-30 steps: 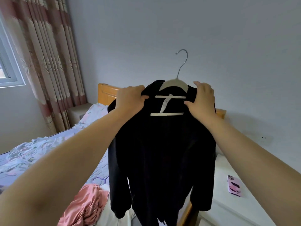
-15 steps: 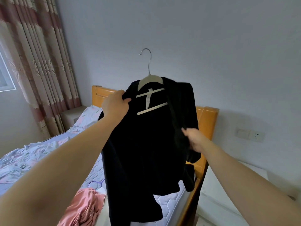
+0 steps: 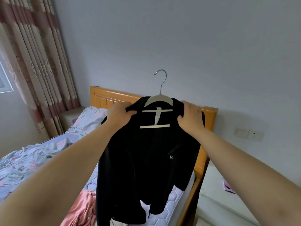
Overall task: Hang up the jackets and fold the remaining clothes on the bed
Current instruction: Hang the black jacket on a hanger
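One hanger (image 3: 159,100) carries the jacket (image 3: 146,160), left hand (image 3: 119,114), right hand (image 3: 191,119) gripping.

Dim, soft daylight from the left; wide-angle bending at edges.

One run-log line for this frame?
black jacket on hanger, not yet hung | left hand grips its shoulder | right hand grips other shoulder

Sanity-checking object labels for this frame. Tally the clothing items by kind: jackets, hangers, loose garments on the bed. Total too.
Black jacket: 1, gripped at the shoulders by the left hand and right hand
Hanger: 1, inside the jacket
Pink garment: 1, loose on the bed
Total: 3
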